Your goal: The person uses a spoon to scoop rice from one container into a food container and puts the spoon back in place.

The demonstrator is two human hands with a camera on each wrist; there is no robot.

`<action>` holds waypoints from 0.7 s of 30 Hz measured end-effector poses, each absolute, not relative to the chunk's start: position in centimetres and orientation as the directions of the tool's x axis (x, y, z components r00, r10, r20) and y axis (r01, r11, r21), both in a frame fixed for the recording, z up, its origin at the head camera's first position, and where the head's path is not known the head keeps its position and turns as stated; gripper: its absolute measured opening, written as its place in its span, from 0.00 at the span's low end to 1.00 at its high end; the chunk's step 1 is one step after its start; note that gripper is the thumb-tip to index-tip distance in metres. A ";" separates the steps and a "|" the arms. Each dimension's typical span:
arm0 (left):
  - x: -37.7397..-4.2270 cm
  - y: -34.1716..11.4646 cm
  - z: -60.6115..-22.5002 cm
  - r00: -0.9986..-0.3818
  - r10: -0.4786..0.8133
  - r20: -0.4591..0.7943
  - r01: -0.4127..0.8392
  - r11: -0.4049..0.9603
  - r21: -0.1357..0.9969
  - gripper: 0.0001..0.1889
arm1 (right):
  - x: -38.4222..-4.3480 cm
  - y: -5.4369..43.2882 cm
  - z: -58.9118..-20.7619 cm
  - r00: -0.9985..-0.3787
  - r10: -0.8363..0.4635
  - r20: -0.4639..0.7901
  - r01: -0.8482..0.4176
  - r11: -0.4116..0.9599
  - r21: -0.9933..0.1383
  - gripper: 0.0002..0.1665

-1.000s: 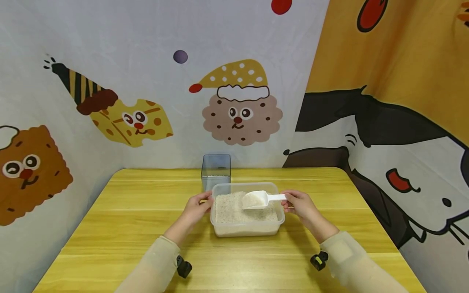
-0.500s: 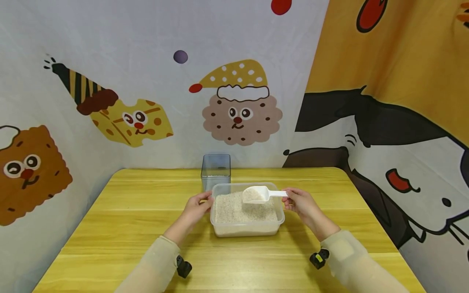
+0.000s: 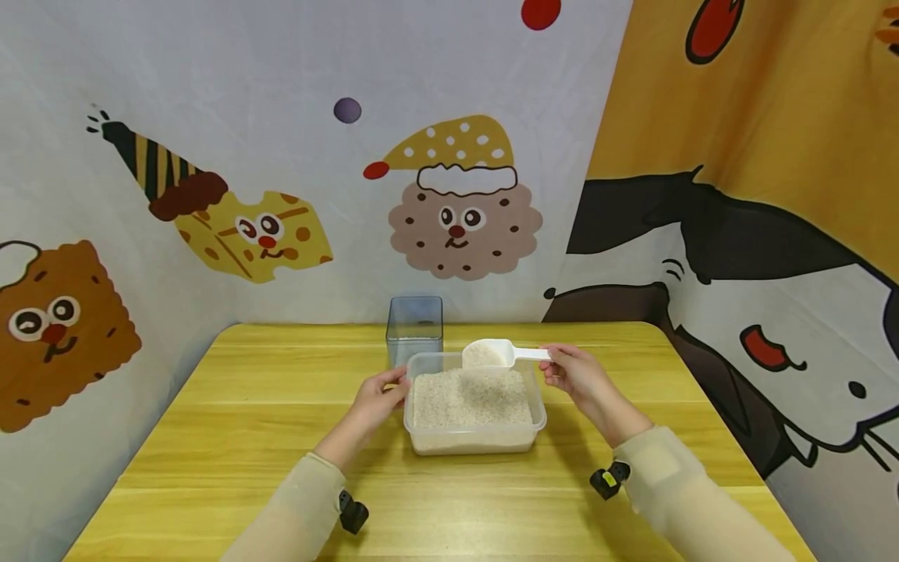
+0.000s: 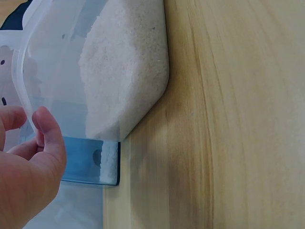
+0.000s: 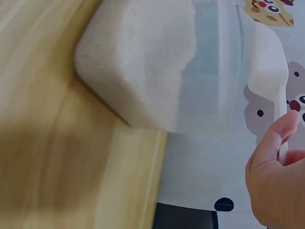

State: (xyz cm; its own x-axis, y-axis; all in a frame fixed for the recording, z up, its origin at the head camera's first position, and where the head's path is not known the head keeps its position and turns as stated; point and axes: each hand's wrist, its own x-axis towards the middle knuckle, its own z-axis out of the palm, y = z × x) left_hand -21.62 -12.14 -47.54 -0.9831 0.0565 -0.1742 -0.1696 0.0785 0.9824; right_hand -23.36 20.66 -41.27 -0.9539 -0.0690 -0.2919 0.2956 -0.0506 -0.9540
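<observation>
On the wooden table [image 3: 232, 406] stands a clear tub [image 3: 474, 431] of pale grains [image 3: 456, 402], a blue-grey container [image 3: 414, 318] just beyond its eleven o'clock corner. At the tub's nine o'clock, the left hand [image 3: 374, 400] pinches the rim narrowly. Toward two o'clock, the right hand [image 3: 581, 382] grips the handle of a white scoop [image 3: 507, 353], whose grain-bearing bowl is raised near the tub's twelve o'clock rim.
</observation>
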 end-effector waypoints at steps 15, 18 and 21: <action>-21.6 -12.2 -47.8 -0.984 0.044 -0.171 -0.166 0.091 0.982 0.22 | -25.9 18.2 -38.3 -0.965 -0.080 -0.250 0.258 -0.111 -0.960 0.16; -21.5 -12.2 -47.7 -0.984 0.048 -0.171 -0.166 0.091 0.982 0.22 | -26.4 17.5 -37.7 -0.966 -0.075 -0.249 0.257 -0.115 -0.960 0.16; -21.5 -12.2 -47.6 -0.984 0.049 -0.173 -0.167 0.095 0.981 0.22 | -26.9 16.9 -37.1 -0.965 -0.074 -0.252 0.260 -0.123 -0.958 0.18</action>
State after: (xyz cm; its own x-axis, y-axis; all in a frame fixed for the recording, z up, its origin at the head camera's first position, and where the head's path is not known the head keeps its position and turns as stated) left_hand -21.46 -12.16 -47.59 -0.9838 0.0486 -0.1725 -0.1674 0.0952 0.9813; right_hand -26.88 16.85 -37.12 -0.9648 -0.0736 -0.2524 0.2599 -0.1227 -0.9578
